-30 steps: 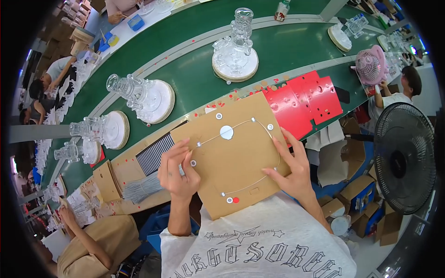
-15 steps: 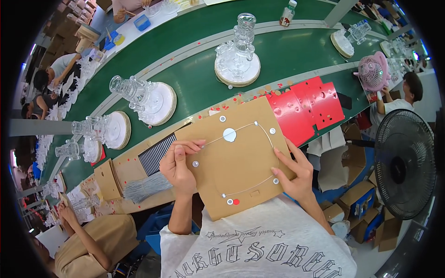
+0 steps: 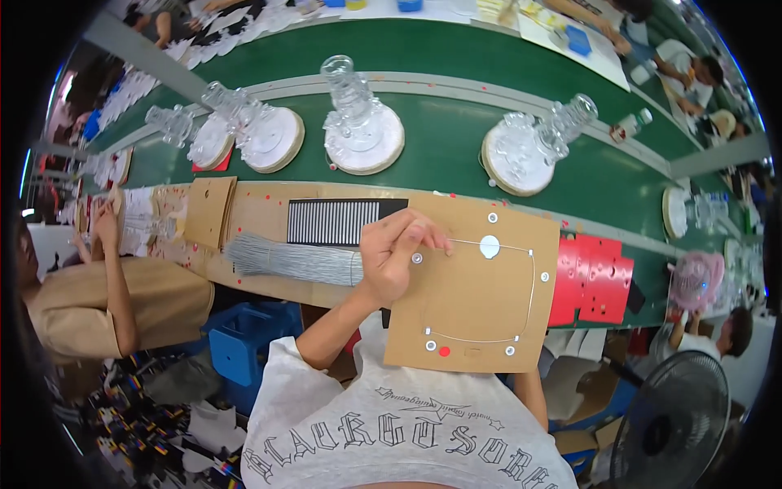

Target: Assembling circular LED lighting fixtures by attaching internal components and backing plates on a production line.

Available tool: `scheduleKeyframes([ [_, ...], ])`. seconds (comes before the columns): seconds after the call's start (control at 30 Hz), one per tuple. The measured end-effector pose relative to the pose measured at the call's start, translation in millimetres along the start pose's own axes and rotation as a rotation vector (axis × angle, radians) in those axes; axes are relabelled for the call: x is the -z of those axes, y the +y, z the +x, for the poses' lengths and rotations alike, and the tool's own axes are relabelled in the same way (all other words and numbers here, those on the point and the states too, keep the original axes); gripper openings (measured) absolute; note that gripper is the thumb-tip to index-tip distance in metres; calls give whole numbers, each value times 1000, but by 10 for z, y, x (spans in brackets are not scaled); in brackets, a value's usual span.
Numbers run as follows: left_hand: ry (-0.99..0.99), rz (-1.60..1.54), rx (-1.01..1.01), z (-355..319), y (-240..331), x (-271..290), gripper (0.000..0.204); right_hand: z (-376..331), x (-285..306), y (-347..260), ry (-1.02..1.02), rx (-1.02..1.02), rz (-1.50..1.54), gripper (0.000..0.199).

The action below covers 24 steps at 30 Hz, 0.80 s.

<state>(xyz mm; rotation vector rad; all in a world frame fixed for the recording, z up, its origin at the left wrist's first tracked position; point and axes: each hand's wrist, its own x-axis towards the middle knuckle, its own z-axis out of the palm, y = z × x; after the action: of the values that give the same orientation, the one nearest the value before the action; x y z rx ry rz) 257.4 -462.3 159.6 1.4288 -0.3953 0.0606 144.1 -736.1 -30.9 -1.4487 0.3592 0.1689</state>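
A brown cardboard panel (image 3: 472, 301) is raised in front of my chest, with several silver eyelets and a round hole (image 3: 489, 246). A thin metal wire (image 3: 533, 285) is threaded along its face in a rough rectangle, passing through small white tabs. At the panel's upper left edge, my left hand (image 3: 389, 253) is closed, its thumb and fingers pinching the wire's end. My right hand is hidden behind the panel; just its forearm (image 3: 531, 399) shows below. Left of my left hand lies a bundle of grey wires (image 3: 293, 259), beside a black-and-white striped sheet (image 3: 334, 222).
Red perforated sheets (image 3: 590, 281) lie to the right. On the green conveyor (image 3: 440, 130) stand clear glass-like pieces on round white bases (image 3: 366, 147). More cardboard panels (image 3: 209, 212) are at left, near a co-worker's arm (image 3: 114, 269). A black fan (image 3: 672, 416) stands at lower right.
My right hand has gone from the panel's front face to behind it. The panel now sits more upright and square. My left hand still pinches the wire. The view has turned.
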Motion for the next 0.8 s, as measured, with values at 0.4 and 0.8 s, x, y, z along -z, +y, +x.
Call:
scheduleKeyframes([
  [0.4,468,-125,-293,667,-302,225,35,526,-327,-42,-73,22,284,49],
  [0.8,572,680,53,2086,-1231,1576,61,466,176,274,-43,83,507,44],
])
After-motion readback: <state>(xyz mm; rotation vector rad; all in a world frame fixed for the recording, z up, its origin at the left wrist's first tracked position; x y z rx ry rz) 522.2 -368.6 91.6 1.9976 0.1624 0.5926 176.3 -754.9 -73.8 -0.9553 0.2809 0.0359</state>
